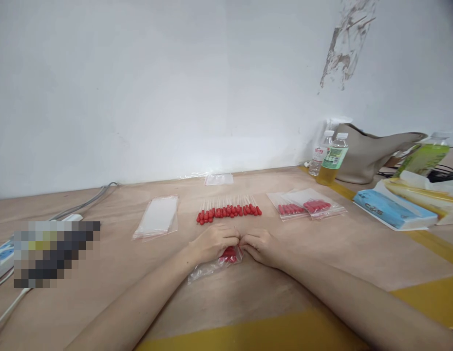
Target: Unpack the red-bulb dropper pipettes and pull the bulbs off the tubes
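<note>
A: We have both hands down on the tabletop (321,253), meeting at the middle. Our left hand (214,242) and right hand (261,247) each pinch the mouth of the small clear bag (215,262), so the grip of each is clamped on the bag's edge, fingertips almost touching one another.

B: And the bag lies where, by the clock?

A: Just at 6 o'clock of our hands, trailing toward 7 o'clock under the left wrist. We see the red-tipped pieces (229,254) bunched inside it, right beneath the fingers.

B: What could go wrong from here, as we judge it?

A: The film is thin and slippery. If one pinch slackens, the mouth may gape and the pieces could slide out toward 6 o'clock. If the pieces crowd the mouth, we reckon the edge may not close flat.

B: Anything near enough to be knocked?

A: The row of loose red-tipped sticks (228,210) sits at 12 o'clock, near our knuckles; a forward push might scatter it. The filled bags (307,207) lie at 2 o'clock, the stack of empty bags (157,218) at 10 o'clock, and the bottles (330,157) farther off at 1 o'clock, well apart.
</note>
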`<state>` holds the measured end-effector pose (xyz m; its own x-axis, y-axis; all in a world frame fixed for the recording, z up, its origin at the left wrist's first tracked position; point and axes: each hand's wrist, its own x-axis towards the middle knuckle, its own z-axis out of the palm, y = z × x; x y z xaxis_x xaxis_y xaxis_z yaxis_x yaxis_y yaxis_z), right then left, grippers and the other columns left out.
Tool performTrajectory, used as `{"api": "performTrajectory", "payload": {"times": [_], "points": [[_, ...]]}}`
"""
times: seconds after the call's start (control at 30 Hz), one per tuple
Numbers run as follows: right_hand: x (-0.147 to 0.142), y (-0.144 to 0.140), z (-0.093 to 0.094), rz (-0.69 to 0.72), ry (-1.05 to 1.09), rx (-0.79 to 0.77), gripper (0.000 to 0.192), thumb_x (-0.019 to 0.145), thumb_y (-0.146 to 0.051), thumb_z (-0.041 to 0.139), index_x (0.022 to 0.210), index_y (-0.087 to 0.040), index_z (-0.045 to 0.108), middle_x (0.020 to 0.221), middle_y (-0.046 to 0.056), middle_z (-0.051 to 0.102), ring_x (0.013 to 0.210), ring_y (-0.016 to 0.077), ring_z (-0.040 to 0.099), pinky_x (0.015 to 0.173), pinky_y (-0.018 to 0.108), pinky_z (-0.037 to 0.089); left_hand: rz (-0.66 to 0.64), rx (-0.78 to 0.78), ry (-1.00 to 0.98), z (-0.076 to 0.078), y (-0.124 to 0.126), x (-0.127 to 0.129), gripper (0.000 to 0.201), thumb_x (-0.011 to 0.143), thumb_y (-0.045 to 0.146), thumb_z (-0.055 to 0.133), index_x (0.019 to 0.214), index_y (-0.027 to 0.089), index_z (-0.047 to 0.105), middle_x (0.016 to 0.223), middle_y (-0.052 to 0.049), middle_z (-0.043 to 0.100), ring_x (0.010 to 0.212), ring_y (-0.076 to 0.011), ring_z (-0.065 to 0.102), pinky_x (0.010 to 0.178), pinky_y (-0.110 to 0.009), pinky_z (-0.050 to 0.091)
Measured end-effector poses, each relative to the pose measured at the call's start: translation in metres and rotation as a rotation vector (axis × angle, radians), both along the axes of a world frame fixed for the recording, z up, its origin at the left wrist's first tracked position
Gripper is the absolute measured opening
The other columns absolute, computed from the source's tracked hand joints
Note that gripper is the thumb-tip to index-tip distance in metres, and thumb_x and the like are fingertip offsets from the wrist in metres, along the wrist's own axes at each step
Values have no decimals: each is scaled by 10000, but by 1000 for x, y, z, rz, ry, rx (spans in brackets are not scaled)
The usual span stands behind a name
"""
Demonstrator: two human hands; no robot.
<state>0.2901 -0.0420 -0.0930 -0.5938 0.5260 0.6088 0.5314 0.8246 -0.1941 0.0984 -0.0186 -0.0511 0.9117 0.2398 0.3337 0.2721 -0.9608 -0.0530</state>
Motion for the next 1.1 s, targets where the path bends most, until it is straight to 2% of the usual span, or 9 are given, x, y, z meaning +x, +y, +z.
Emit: {"api": "performTrajectory", "payload": {"times": [0.2, 0.33, 0.4, 0.53, 0.63, 0.73, 0.83, 0.97, 1.1], "points": [[1, 4, 13, 158, -133, 152, 271, 832, -91, 316, 758, -169, 564, 729, 46, 577, 707, 132, 498, 639, 237, 392, -83, 11, 24, 3, 2, 1, 321, 895, 137, 277, 664, 150, 499, 740, -40, 559, 738, -117, 504, 693, -233, 405], [3, 6, 22, 212, -237, 176, 247, 834, -98, 331, 769, -165, 559, 761, 48, 576, 775, 146, 485, 698, 262, 389, -55, 42, 59, 10, 3, -4, 323, 904, 147, 266, 683, 149, 502, 749, -24, 559, 747, -111, 515, 709, -238, 432], [5, 5, 27, 215, -265, 154, 215, 829, -113, 361, 774, -168, 561, 822, 52, 586, 840, 155, 480, 755, 286, 377, -43, 107, 64, 18, 4, -8, 301, 906, 150, 272, 739, 148, 521, 813, -25, 579, 838, -119, 528, 776, -254, 440], [9, -2, 32, 170, -182, -77, 100, 791, -205, 481, 747, -178, 566, 756, 25, 591, 807, 156, 488, 765, 307, 370, -59, 282, 73, 33, 5, -17, 230, 894, 128, 310, 874, 141, 539, 991, -49, 587, 1049, -152, 481, 911, -287, 408], [6, -4, 30, 79, 15, -353, 168, 821, -275, 455, 778, -185, 590, 751, 14, 601, 787, 151, 508, 755, 302, 387, -49, 319, 112, 34, 4, -17, 217, 882, 109, 330, 899, 133, 545, 1000, -65, 593, 1069, -171, 480, 930, -309, 401], [-2, 1, 21, 64, 247, -614, 267, 859, -280, 370, 857, -178, 617, 821, 25, 630, 789, 146, 550, 727, 276, 416, 11, 186, 94, 26, 0, -14, 238, 890, 134, 314, 979, 160, 533, 1019, -65, 592, 1034, -163, 510, 888, -315, 430], [-10, 6, 13, 79, 351, -746, 233, 813, -274, 441, 903, -176, 632, 822, 20, 643, 743, 144, 565, 659, 250, 428, 190, -87, -34, 18, -10, -19, 249, 892, 211, 337, 1101, 201, 472, 1065, -57, 571, 994, -155, 532, 838, -303, 455], [-17, 9, 8, -1, 314, -763, 215, 782, -268, 478, 904, -191, 638, 692, -6, 617, 590, 109, 511, 538, 215, 380, 347, -396, -134, 6, -26, -42, 434, 846, 329, 442, 1250, 217, 334, 1227, -73, 476, 1102, -188, 466, 924, -348, 403], [-22, 12, 3, -110, 295, -730, 183, 741, -280, 543, 876, -188, 627, 609, -20, 575, 541, 93, 471, 505, 206, 349, 437, -515, -202, -8, -32, -57, 550, 807, 381, 494, 1289, 212, 292, 1304, -90, 405, 1173, -225, 403, 972, -393, 357]]}}
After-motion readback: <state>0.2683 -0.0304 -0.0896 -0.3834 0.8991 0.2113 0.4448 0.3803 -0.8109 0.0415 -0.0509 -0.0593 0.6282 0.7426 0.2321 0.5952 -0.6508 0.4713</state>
